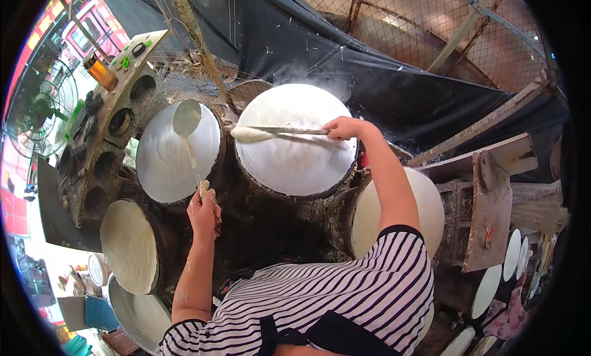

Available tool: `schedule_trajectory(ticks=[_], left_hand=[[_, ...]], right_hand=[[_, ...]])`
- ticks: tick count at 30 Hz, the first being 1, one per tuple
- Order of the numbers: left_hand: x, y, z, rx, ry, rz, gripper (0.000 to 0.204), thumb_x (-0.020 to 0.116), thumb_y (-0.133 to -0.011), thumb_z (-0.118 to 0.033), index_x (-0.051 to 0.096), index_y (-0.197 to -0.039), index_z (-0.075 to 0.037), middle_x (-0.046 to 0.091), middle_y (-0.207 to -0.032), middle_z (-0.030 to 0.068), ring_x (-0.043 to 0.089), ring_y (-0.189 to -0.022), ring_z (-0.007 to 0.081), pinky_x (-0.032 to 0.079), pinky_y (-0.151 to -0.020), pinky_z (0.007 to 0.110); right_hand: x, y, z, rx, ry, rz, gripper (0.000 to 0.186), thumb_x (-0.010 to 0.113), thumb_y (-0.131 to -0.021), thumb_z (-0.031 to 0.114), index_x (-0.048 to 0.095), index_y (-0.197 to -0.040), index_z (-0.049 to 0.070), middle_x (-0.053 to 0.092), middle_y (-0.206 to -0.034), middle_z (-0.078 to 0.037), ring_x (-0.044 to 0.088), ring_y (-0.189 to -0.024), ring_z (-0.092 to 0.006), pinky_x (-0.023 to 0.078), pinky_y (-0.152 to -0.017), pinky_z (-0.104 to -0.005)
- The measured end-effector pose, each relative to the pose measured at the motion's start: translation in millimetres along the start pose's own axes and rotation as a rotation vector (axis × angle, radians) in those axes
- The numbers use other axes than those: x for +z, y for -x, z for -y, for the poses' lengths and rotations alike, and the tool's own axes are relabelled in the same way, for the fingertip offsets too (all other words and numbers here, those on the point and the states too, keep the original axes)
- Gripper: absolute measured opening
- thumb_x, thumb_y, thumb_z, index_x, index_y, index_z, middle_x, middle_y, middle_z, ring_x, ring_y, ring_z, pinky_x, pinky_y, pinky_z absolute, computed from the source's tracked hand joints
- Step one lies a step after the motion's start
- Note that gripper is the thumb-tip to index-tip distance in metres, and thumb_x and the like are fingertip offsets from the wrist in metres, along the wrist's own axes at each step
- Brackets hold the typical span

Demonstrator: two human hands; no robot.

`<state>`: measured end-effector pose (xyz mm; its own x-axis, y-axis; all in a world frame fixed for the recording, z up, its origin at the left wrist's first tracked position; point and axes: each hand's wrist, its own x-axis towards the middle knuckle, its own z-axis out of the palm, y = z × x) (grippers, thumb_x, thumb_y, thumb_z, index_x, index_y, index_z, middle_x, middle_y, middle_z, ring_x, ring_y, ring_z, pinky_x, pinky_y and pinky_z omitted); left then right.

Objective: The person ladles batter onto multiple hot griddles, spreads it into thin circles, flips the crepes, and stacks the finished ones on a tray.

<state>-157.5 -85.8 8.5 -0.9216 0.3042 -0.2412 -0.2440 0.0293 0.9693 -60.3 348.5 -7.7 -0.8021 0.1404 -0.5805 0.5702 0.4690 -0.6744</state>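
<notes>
1. Ladle [187,117], head view: over the grey pan [161,162]; our left fingers [198,216] grip its handle end, the place to hold; we judge it stiff, possibly slippery.
2. Stick [289,130]: over the steaming pan [295,168], gripped by our right fingers [336,126]; likely light, soft-tipped.

The ladle [187,118] is over a griddle [157,162], left of the spatula [292,131].

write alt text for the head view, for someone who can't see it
A person's right hand holds a long tool with a pale mass at its tip over a steaming round griddle; the left hand holds a ladle over a second griddle. A pale-topped griddle stands at lower left.
</notes>
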Motion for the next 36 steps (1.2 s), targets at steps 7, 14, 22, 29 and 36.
schedule_trajectory(ticks=[7,14,22,29,36], left_hand=[[-23.6,2.2,7.3,-0.04,-0.018,0.068,0.013,0.056,-0.088,-0.017,0.055,-0.087,-0.004,0.044,-0.06,-0.0021,0.041,-0.039,0.007,0.032,-0.033,0.022],[-75.9,-1.1,22.4,-0.064,-0.03,0.212,0.013,0.055,-0.088,-0.016,0.054,-0.086,-0.003,0.044,-0.061,-0.0018,0.041,-0.038,0.007,0.031,-0.033,0.022],[-131.6,5.2,14.6,-0.103,-0.048,0.294,0.013,0.055,-0.089,-0.017,0.055,-0.088,-0.004,0.044,-0.061,-0.0016,0.041,-0.038,0.0076,0.032,-0.033,0.022],[-158.4,5.7,16.1,-0.124,-0.04,0.347,0.014,0.054,-0.09,-0.018,0.056,-0.092,-0.004,0.046,-0.063,-0.0014,0.043,-0.038,0.0078,0.033,-0.032,0.022],[-154.8,11.1,10.8,-0.122,-0.024,0.359,0.014,0.053,-0.091,-0.018,0.056,-0.095,-0.005,0.046,-0.064,-0.0009,0.042,-0.038,0.0077,0.033,-0.032,0.022]], right_hand=[[53.2,100.1,-29.4,-0.038,-0.023,-0.291,0.037,0.066,-0.077,0.017,0.064,-0.112,0.007,0.063,-0.077,-0.003,0.054,-0.071,-0.0084,0.044,-0.067,-0.0243],[266.9,90.5,42.9,-0.004,-0.732,-0.511,0.016,0.055,-0.087,0.017,0.05,-0.096,0.005,0.053,-0.066,-0.005,0.051,-0.051,-0.0123,0.044,-0.045,-0.0281],[396.2,-57.4,177.2,-0.152,-1.485,-0.673,0.015,0.048,-0.09,0.021,0.048,-0.088,0.006,0.045,-0.058,-0.003,0.04,-0.038,-0.0119,0.036,-0.035,-0.028],[426.7,-20.2,189.7,-0.132,-1.481,-0.841,0.027,0.039,-0.094,0.027,0.048,-0.089,0.002,0.044,-0.055,-0.003,0.04,-0.036,-0.0126,0.036,-0.033,-0.0291],[408.0,-36.4,146.2,0.045,-1.328,-0.834,0.032,0.038,-0.095,0.034,0.047,-0.085,0.004,0.043,-0.054,-0.004,0.039,-0.034,-0.014,0.034,-0.032,-0.0305]])
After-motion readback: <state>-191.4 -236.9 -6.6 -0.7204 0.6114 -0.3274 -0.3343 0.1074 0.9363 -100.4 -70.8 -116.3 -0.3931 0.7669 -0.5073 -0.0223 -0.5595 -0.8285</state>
